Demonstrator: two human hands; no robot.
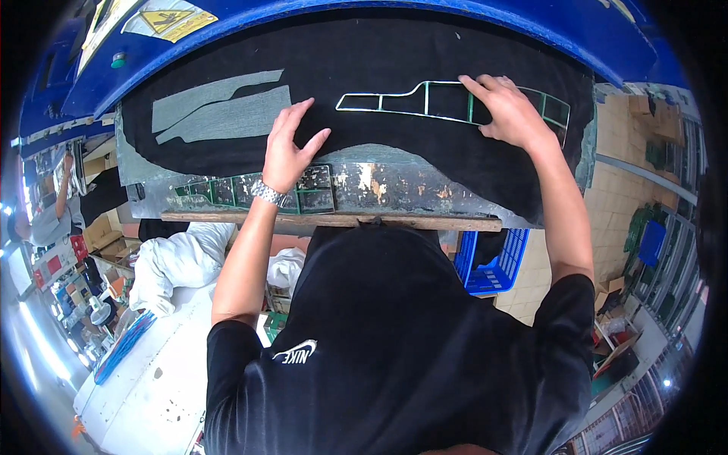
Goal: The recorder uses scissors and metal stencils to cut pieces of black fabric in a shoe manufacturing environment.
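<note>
My right hand (504,106) grips a long, narrow cutting die (427,98), a metal outline with green crossbars, its fingers over the far edge and thumb at the near edge. The die lies on a black sheet of fabric (364,61). My left hand (288,144) is open over the fabric, thumb and fingers apart, holding nothing. Left of it are two long grey-green shapes (227,117) within the black, matching the board beneath in colour; they look like cut-out openings. A second green-barred die (315,193) lies nearer me, partly behind my left wrist with its metal-link watch.
A blue machine frame (334,9) arches along the far side. The worn metal table edge (379,186) ends in a wooden strip (341,221) before my body. A blue crate (493,265) stands below right; white cloth bundles (182,258) lie below left. Another person (57,205) is at far left.
</note>
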